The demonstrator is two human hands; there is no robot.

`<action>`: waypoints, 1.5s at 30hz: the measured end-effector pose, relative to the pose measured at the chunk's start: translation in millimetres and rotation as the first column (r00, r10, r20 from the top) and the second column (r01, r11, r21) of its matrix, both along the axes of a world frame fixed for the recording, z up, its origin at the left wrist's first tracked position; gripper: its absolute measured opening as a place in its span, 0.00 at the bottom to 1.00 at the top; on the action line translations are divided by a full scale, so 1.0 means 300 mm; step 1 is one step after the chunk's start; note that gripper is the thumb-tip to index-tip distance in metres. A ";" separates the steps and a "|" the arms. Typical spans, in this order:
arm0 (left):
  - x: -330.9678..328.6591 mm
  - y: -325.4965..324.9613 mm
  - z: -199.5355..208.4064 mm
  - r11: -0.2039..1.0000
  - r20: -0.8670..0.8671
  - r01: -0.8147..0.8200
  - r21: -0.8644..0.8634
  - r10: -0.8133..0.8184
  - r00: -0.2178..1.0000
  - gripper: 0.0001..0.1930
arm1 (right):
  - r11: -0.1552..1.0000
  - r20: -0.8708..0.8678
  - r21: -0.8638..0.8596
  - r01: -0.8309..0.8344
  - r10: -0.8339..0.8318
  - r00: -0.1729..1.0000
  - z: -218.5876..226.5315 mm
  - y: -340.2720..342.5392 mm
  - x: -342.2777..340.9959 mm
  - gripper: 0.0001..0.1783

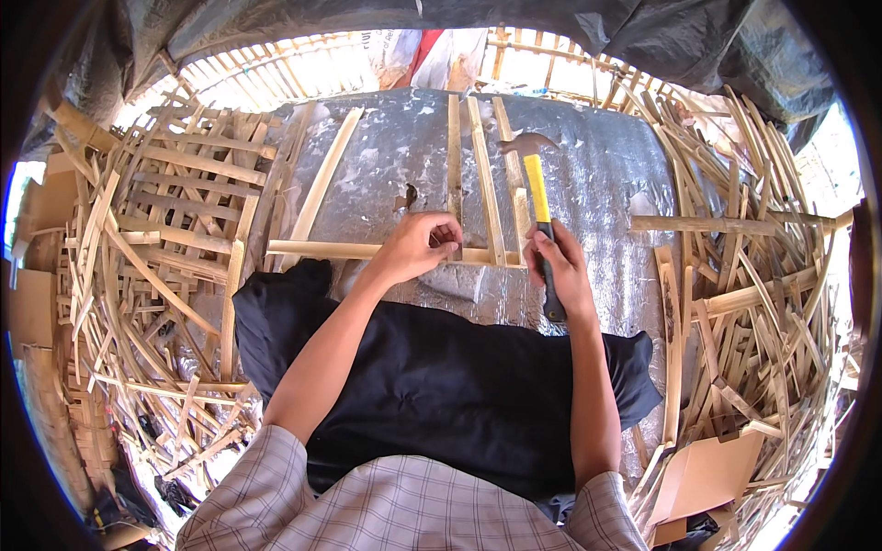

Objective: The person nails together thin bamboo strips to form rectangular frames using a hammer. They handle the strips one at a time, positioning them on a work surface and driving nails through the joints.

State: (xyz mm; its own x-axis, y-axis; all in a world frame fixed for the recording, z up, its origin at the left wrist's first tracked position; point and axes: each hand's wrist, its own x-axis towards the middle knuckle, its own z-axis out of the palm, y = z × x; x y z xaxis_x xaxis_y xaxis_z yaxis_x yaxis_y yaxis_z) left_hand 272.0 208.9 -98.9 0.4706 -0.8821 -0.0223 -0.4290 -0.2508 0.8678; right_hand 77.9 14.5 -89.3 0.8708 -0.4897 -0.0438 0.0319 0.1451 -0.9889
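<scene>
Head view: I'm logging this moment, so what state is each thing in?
left hand: pinched shut at the crosspiece
right hand: gripping the hammer
hammer: raised, head up
bamboo slats: flat on the crosspiece
cardboard box: flaps open

Sunlit slatted wall (276,69), dark tarpaulin (661,28) overhead

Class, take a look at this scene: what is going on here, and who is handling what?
A person sits at a silvery work surface with bamboo slats piled on both sides. The right hand grips a yellow-and-black claw hammer, its head raised above the work. The left hand pinches something small, too small to tell, against a frame of bamboo strips lying on the surface. A dark cloth covers the person's lap.
</scene>
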 end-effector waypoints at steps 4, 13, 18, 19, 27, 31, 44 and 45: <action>0.006 0.009 -0.035 0.998 -0.034 0.038 -0.050 -0.039 0.999 0.12 | 0.996 -0.170 -0.007 -0.084 0.081 0.982 0.010 0.036 0.004 0.13; 0.007 -0.006 -0.043 0.996 -0.022 -0.054 -0.068 0.052 0.998 0.24 | 0.864 -0.150 -0.504 -0.019 -0.066 0.987 -0.112 0.000 0.017 0.13; 0.001 -0.012 -0.040 0.996 -0.042 -0.055 -0.066 0.053 0.998 0.25 | 0.866 -0.085 -0.499 0.043 -0.098 0.992 -0.110 -0.007 0.016 0.13; 0.000 -0.012 -0.039 0.996 -0.056 -0.057 -0.075 0.053 0.997 0.25 | 0.851 -0.093 -0.523 0.041 -0.105 0.990 -0.105 -0.008 0.015 0.13; 0.002 -0.010 -0.064 0.992 -0.018 -0.052 -0.110 0.051 0.999 0.24 | 0.792 -0.134 -0.606 0.073 -0.192 0.972 -0.063 -0.006 0.009 0.12; -0.001 -0.009 -0.056 0.992 -0.014 -0.053 -0.112 0.052 0.999 0.23 | 0.807 -0.156 -0.585 0.077 -0.206 0.966 -0.067 -0.009 0.006 0.12; -0.003 -0.015 -0.063 0.989 0.012 -0.034 -0.143 0.036 0.999 0.24 | 0.809 -0.107 -0.583 0.073 -0.165 0.980 -0.055 -0.004 0.000 0.11; -0.002 -0.014 -0.063 0.988 -0.002 -0.035 -0.147 0.035 0.999 0.24 | 0.808 -0.111 -0.586 0.061 -0.154 0.982 -0.038 0.002 0.000 0.11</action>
